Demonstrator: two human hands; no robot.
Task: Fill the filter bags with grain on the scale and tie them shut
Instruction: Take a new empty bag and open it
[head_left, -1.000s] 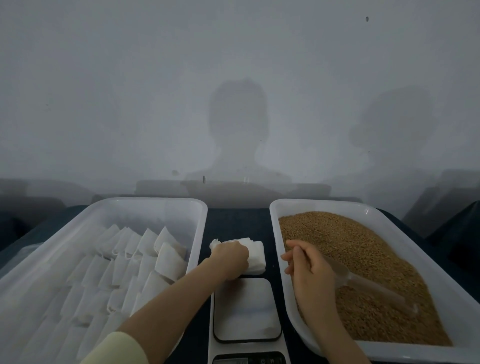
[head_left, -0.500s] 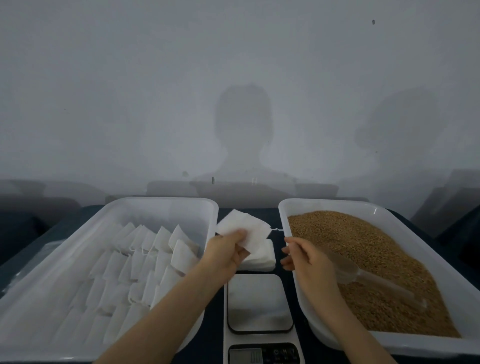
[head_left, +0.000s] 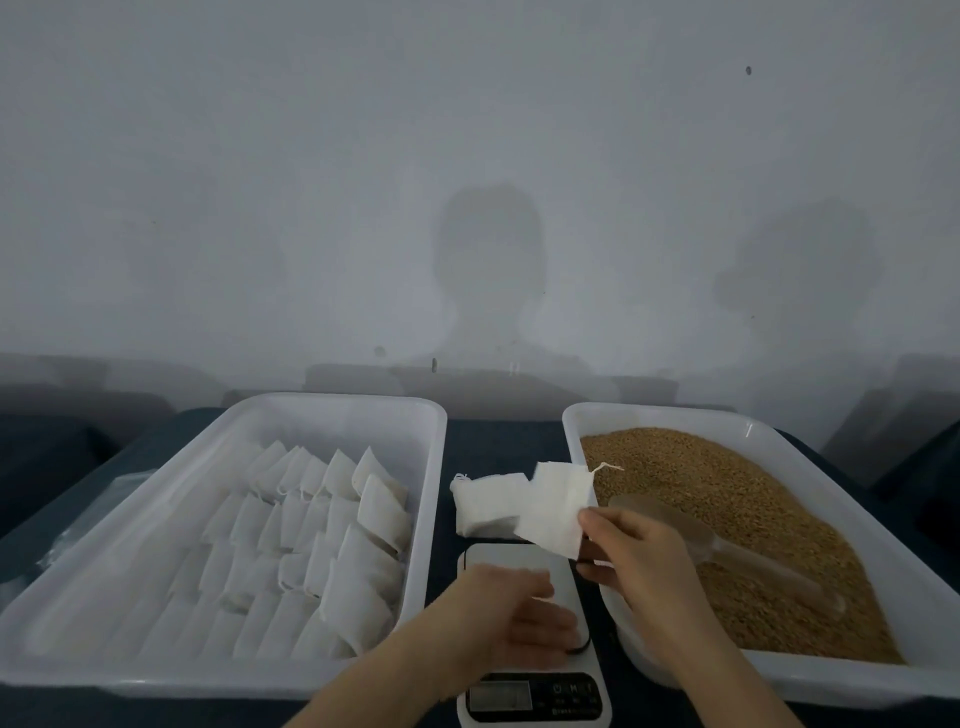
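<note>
An empty white filter bag (head_left: 558, 506) with a drawstring is pinched by its lower corner in my right hand (head_left: 639, 564), and hangs above the gap between the scale and the grain tub. My left hand (head_left: 524, 618) is blurred and hovers low over the platform of the white scale (head_left: 519, 558), fingers relaxed and holding nothing. A small stack of empty bags (head_left: 485, 501) lies behind the scale. The right tub (head_left: 675, 415) holds brown grain (head_left: 753, 509), with a clear scoop (head_left: 691, 535) lying in it just behind my right hand.
The left white tub (head_left: 332, 405) is packed with several rows of filled white bags (head_left: 322, 540). The scale's display (head_left: 501, 696) sits at the near edge. A dark cloth covers the table, and a grey wall stands close behind.
The bag has passed from my left hand to my right hand. My left hand has dropped down and back over the scale platform.
</note>
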